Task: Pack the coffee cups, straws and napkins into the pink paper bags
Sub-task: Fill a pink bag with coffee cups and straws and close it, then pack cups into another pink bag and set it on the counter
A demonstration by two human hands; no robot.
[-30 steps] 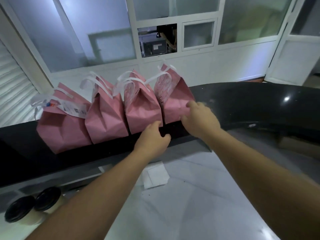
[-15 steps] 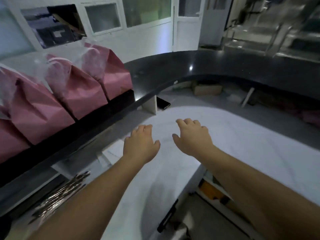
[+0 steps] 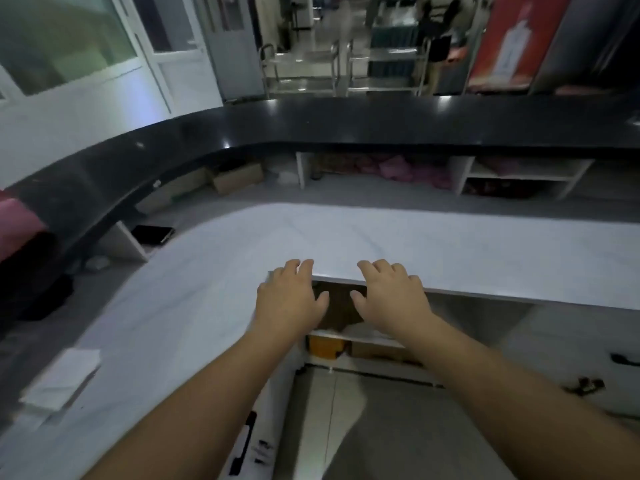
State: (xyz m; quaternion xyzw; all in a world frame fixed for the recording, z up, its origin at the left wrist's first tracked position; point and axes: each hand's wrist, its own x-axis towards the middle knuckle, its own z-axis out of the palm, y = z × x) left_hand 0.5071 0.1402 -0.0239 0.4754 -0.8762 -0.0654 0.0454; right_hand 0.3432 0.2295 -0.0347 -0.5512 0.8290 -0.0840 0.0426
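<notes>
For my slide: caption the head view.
Both hands, left and right, hover open over the white counter's edge.

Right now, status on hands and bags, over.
Left hand and right hand open, empty, over white counter. One pink bag far left. Nothing in the way.

Curved black counter (image 3: pixel 311 123), white worktop (image 3: pixel 381 237), glazed white partition (image 3: pixel 104 81), dim light
</notes>
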